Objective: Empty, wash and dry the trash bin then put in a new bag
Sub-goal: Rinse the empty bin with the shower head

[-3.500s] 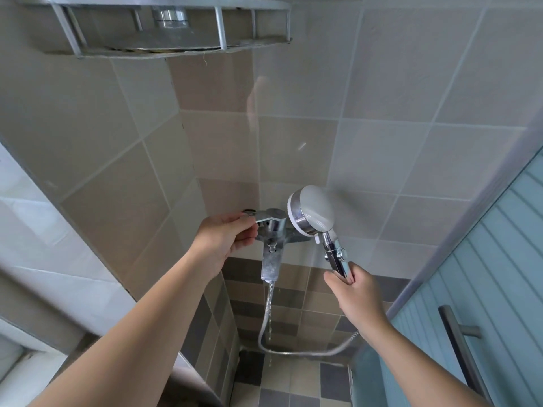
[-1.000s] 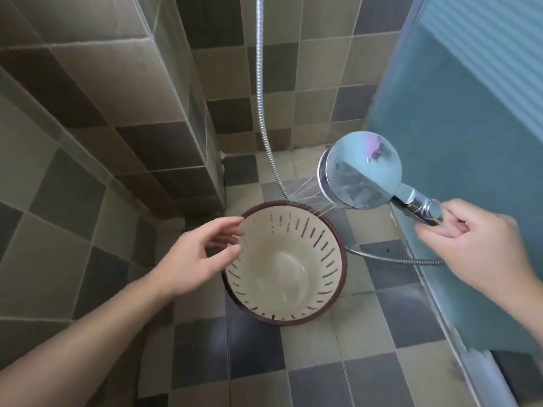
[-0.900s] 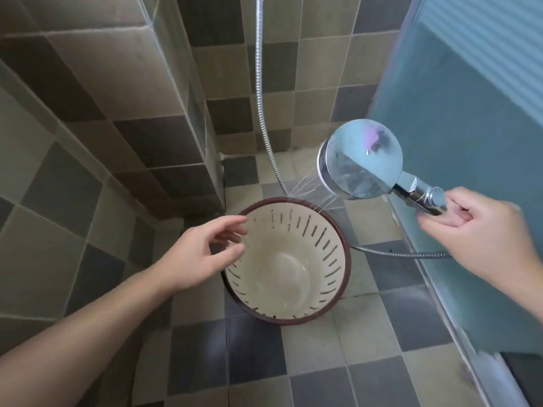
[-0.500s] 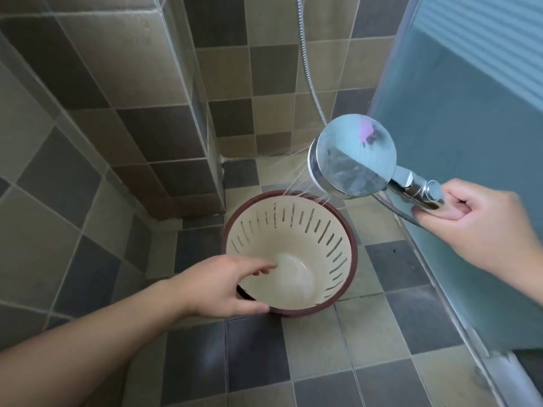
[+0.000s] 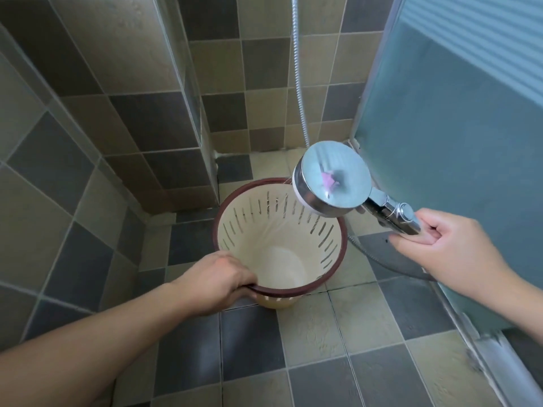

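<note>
A cream trash bin [image 5: 296, 227] with slotted walls and a dark red rim stands on the tiled shower floor, with nothing inside it. My left hand [image 5: 216, 282] grips its near-left rim, fingers curled over the edge. My right hand [image 5: 449, 251] holds the chrome handle of a shower head [image 5: 333, 179], which hovers over the bin's far-right rim. Thin streams of water run from the head onto the bin's inner wall.
The metal shower hose [image 5: 299, 71] hangs down the back wall and loops along the floor behind my right hand. A tiled wall corner [image 5: 202, 136] juts out just left of the bin. A frosted blue glass door [image 5: 458, 142] closes off the right side.
My left hand has moved from beside the bin onto its near rim and taken hold. The shower head has stayed over the far rim, spraying. Earlier, both hands were up at the tap.
</note>
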